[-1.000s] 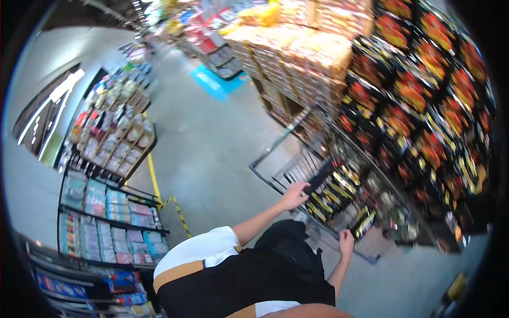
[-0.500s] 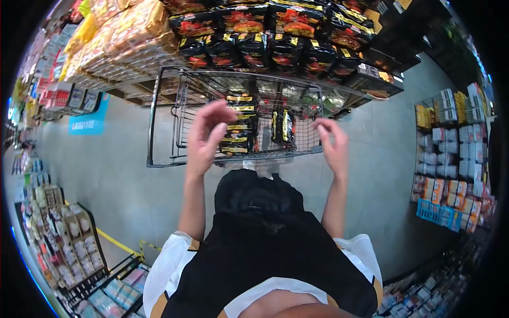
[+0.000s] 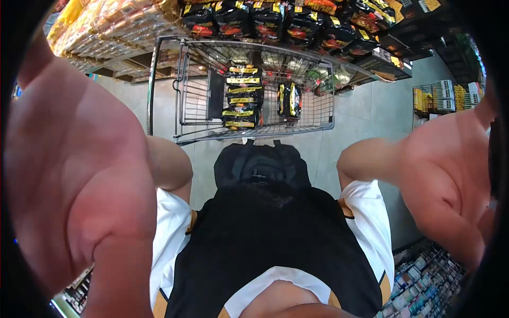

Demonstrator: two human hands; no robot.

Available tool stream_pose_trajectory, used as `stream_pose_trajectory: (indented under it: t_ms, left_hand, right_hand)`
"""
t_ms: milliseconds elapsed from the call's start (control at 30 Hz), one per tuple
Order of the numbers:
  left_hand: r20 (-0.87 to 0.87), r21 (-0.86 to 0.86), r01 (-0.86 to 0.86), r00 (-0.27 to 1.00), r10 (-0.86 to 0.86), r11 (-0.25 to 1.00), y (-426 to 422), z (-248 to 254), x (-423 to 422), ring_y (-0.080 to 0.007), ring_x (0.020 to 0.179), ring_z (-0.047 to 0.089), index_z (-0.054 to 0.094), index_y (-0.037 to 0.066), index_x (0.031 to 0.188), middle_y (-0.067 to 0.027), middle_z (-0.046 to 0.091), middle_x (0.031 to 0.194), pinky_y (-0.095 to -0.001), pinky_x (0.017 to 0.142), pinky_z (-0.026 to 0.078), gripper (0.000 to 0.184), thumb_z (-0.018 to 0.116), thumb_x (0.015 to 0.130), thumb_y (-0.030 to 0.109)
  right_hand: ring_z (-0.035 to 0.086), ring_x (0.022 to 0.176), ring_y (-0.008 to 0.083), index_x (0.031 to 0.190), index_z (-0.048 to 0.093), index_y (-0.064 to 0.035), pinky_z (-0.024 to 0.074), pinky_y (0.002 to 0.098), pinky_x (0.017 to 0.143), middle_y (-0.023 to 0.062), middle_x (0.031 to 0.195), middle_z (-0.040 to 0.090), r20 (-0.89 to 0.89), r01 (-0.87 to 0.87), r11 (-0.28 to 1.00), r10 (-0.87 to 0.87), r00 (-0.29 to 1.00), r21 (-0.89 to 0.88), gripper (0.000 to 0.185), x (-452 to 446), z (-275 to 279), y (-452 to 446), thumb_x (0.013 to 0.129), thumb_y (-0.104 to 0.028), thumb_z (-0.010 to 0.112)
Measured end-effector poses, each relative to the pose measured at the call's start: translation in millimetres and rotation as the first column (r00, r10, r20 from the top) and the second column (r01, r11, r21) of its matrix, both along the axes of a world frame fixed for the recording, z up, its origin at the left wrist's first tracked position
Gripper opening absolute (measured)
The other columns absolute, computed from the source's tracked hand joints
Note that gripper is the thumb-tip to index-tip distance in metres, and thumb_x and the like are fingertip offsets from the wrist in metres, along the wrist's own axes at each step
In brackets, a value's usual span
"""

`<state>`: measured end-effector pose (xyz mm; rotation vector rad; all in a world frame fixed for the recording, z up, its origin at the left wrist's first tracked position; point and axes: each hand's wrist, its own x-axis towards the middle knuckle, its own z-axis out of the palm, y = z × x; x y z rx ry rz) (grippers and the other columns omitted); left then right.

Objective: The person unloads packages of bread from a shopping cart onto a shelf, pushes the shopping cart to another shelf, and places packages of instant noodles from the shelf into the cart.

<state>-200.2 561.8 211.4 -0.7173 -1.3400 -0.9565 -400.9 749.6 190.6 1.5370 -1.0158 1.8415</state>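
My left hand is raised very close to the camera on the left, palm showing and thumb pointing down; its fingers run out of view. My right hand is equally near on the right, thumb downward, its fingers cut off by the dark edge of the view. Whether either hand holds anything beyond the edge is hidden. Ahead of me stands a wire shopping cart. Inside it lie a row of black packs with yellow labels and one separate black pack. Neither hand touches the cart.
Stacked black packs fill the display behind the cart, with clear-wrapped goods at the left. A shelf with yellow and white goods stands at the right. A black bag is at my front, above the grey floor.
Both hands have risen from near the cart to right before the camera, one on each side. The cart and display appear slightly higher in view; the packs in the cart keep their places.
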Motion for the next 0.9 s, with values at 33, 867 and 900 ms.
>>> stream_pose_trajectory:
  t_ms: [33, 867, 900]
  left_hand:
    - [-0.031, 0.005, 0.040, 0.999, -0.040, 0.999, -6.9, -0.2, 4.4, -0.0443, 0.122, 0.040, 0.029, 0.013, 0.142, -0.0277, 0.038, 0.134, -0.0572, 0.093, 0.040, 0.055, 0.039, 0.094, 0.038]
    - [-0.186, -0.085, 0.178, 0.964, -0.191, 0.980, -16.1, -18.3, -2.6, -0.0448, 0.124, 0.038, 0.025, 0.014, 0.144, -0.0277, 0.031, 0.140, -0.0580, 0.091, 0.041, 0.062, 0.043, 0.092, 0.044]
    - [-0.185, -0.089, 0.169, 0.966, -0.183, 0.982, -15.9, -18.9, -2.7, -0.0448, 0.124, 0.038, 0.024, 0.014, 0.144, -0.0277, 0.031, 0.140, -0.0580, 0.091, 0.041, 0.063, 0.043, 0.092, 0.044]
  right_hand:
    - [0.060, 0.099, 0.0326, 0.130, 0.041, -0.0026, 0.0532, 0.0427, 0.080, 0.0182, 0.119, 0.056, 0.008, -0.002, 1.000, 0.002, 1.000, 0.018, 0.052, -2.6, -4.2, 0.1, 0.097, -0.042, 0.035]
    - [0.057, 0.103, 0.0330, 0.126, 0.046, -0.0051, 0.0453, 0.0474, 0.087, 0.0186, 0.119, 0.056, -0.180, 0.041, 0.986, -0.011, 0.984, 0.161, 0.048, -1.8, -19.4, 17.8, 0.095, -0.040, 0.038]
    - [0.057, 0.103, 0.0330, 0.126, 0.047, -0.0052, 0.0449, 0.0476, 0.087, 0.0186, 0.119, 0.056, -0.189, 0.039, 0.986, -0.007, 0.982, 0.165, 0.047, -1.6, -19.3, 19.9, 0.095, -0.040, 0.038]
